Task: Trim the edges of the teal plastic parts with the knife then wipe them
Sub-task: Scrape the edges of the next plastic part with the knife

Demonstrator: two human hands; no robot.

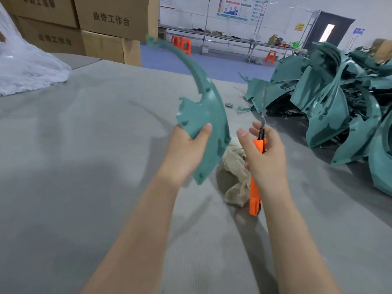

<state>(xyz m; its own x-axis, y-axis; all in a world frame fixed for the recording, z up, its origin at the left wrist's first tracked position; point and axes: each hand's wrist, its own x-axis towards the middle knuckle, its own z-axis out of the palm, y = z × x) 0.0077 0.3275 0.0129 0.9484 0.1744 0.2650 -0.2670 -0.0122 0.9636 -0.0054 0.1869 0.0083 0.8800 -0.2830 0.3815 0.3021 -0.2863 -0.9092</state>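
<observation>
**One part up, knife not yet on it: trimming step**

Grey work surface [84,145]: matte, felt-like, ribbed weave showing near the camera.

Heap of teal parts [331,98], far right on the surface: many glossy, curved shells, thin-walled and tangled together. Judged to be the stock still to trim.

Held teal part [203,115]: a long sickle-shaped piece, raised off the surface at centre. It is broad and flat at the lower end, with small holes and bosses, and tapers to a thin arc that sweeps up and left. The face is semi-matte.

Left hand [186,149] grips the broad lower end, thumb across the face, fingers behind.

Cloth [233,158]: beige, crumpled and soft, lying on the surface between the hands and partly hidden by them. Not in use, so wiping looks like a later step.

Right hand [265,153] is wrapped round the knife [255,187], with thumb and forefinger lifted near the tip. The handle is orange hard plastic, long and straight, running down past the wrist.

Blade [263,122]: narrow, dark, pointing up and away, apart from the part.

Next move, as judged: bring the blade to an edge at a shallow angle, steady the thin arc against flexing, and cut away from the left thumb.
</observation>
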